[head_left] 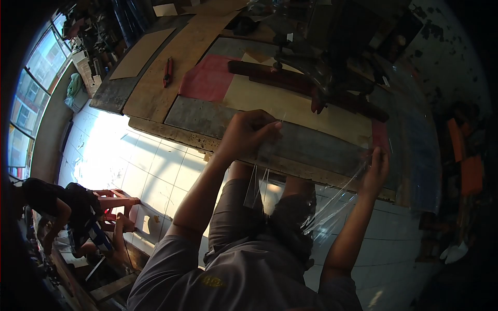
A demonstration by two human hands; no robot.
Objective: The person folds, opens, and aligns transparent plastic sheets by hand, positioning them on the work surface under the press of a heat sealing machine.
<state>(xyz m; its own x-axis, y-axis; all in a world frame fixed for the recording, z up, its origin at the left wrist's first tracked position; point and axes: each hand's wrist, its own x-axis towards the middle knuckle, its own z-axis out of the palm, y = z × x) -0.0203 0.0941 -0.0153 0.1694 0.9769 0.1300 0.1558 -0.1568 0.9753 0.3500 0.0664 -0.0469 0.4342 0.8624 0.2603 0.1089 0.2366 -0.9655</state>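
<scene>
My left hand (249, 135) is closed at the bench's front edge, thumb against fingers, pinching clear plastic film (265, 150) whose thin strips hang down over my lap. Further right, my right hand (376, 168) pinches another length of clear plastic film (332, 207), which drapes below the edge in shiny folds. Whether both pieces are joined cannot be made out. Beyond my hands, a cream sheet (301, 106) lies on the grey bench top with a pink-red sheet (205, 78) at its left. A dark red bar (264, 72) on a metal mount rests across the cream sheet.
A red-handled tool (167, 72) lies on a brown board (155, 85) at the left. Another person (67, 212) sits low at the lower left, near a red stool (116, 202). Orange pieces (464, 155) are at the far right. Windows (36, 93) stand at far left.
</scene>
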